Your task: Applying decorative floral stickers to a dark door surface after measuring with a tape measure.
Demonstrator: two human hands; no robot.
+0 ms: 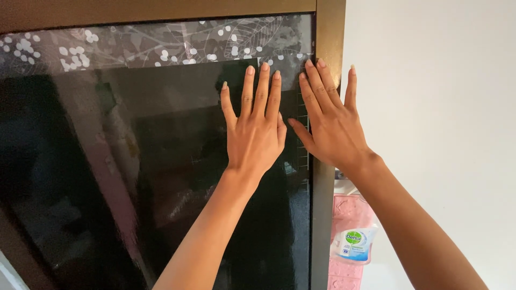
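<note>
**Two Flat Hands on Dark Window Film, Upper Right Corner of Pane**

Where dark film met patterned strip, recorded as follows.

Left hand (pixel 257 134): laid flat, palm down, on dark window film (pixel 161 161); fingers released and stretched straight upward, close together, thumb just beside the right hand's thumb. Grasped nothing.

Right hand (pixel 333 129): laid flat and tilted slightly leftward, straddling the film's right edge and the brown window frame (pixel 329 32); fingers released, spread, two fingertips touching the frame's inner edge near the top, little finger out over the white wall (pixel 430 107). Grasped nothing.

Dark window film: spread over the glass pane, covering most of it, glossy and reflective; top edge just below the fingertips; narrow gridded strip (pixel 302 134) seen along its right margin between the two hands.

Patterned film (pixel 134 45): grey band with leaf outlines and white dots, across the pane's top, above the dark film.

Noted below right, beside the frame: soap bottle (pixel 355 244), clear with a white and blue label, against a pink tiled surface (pixel 349 209).
</note>
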